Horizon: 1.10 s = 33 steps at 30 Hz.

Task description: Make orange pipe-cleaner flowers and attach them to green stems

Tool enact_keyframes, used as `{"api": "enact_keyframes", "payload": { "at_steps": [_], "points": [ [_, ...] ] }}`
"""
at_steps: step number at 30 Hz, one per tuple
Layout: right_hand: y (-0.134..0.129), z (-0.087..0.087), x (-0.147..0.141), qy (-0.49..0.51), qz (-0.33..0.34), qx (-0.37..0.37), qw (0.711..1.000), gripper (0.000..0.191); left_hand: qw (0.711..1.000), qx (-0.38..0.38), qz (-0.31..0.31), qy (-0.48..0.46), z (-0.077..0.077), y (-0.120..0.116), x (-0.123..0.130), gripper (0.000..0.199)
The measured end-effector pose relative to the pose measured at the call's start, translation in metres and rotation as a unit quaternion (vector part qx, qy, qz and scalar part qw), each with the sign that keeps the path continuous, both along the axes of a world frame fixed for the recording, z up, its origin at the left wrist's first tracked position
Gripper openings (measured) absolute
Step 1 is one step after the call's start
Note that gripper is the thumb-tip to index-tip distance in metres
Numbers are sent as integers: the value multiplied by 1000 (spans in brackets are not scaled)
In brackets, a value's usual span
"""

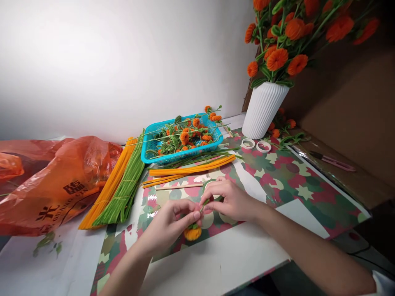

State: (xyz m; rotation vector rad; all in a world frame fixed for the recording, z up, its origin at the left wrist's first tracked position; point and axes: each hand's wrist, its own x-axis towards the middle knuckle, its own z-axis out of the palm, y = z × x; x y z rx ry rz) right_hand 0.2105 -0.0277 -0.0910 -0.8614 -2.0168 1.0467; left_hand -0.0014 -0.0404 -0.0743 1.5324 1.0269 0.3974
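A yellow-orange pipe-cleaner flower (193, 233) hangs head down below my left hand (177, 220), whose thumb and fingers pinch its green stem. My right hand (226, 199) closes its fingertips on the upper part of the same green stem, close beside the left fingertips. Just beyond the hands lie a thin wooden stick (179, 186) and a loose bunch of yellow pipe cleaners (191, 168). Part of a round green-rimmed thing is hidden behind my right hand.
A blue basket (182, 158) holds orange flowers and green pieces. Green pipe cleaners (125, 197) and yellow ones (108, 193) lie beside an orange plastic bag (58, 185). A white vase (263, 109) of orange flowers, tape rolls (263, 146) and a pink cutter (338, 163) are right.
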Motion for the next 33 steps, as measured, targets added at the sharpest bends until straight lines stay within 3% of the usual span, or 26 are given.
{"api": "enact_keyframes", "payload": {
  "at_steps": [3,5,7,10,13,15,16,18,21,24,26,28,30,33],
  "points": [
    [0,-2,1,32,73,-10,997,4,970,-207,-54,-118,0,1,-4,28],
    [1,-2,1,32,76,-27,996,4,965,-224,-59,-123,0,1,-3,29],
    [2,-2,1,22,45,-53,997,6,984,-152,-33,-83,0,-1,1,29],
    [3,0,0,21,-12,-94,995,4,997,58,35,31,1,-6,8,20],
    [2,2,-2,27,-43,-137,989,3,948,281,86,124,-3,-10,12,10],
    [2,2,-3,30,-54,-157,986,4,919,355,100,140,-5,-10,13,12],
    [2,2,-3,32,-57,-158,985,4,920,352,97,142,-5,-9,13,14],
    [2,1,-3,36,-50,-142,988,5,952,269,76,127,-4,-8,10,20],
    [2,1,-1,38,-6,-95,995,7,999,28,5,41,2,-4,4,35],
    [2,1,-1,39,46,-54,997,8,984,-156,-59,-56,6,-1,-1,40],
    [2,2,0,26,45,-39,998,11,981,-176,-56,-68,7,-2,-2,41],
    [3,4,1,0,23,-32,999,15,992,-121,-21,-36,5,-3,1,39],
    [2,4,1,-19,2,-26,999,16,999,-8,28,19,3,-6,5,32],
    [1,5,-1,-34,-23,-22,999,14,972,201,86,88,1,-8,10,17]
  ]
}}
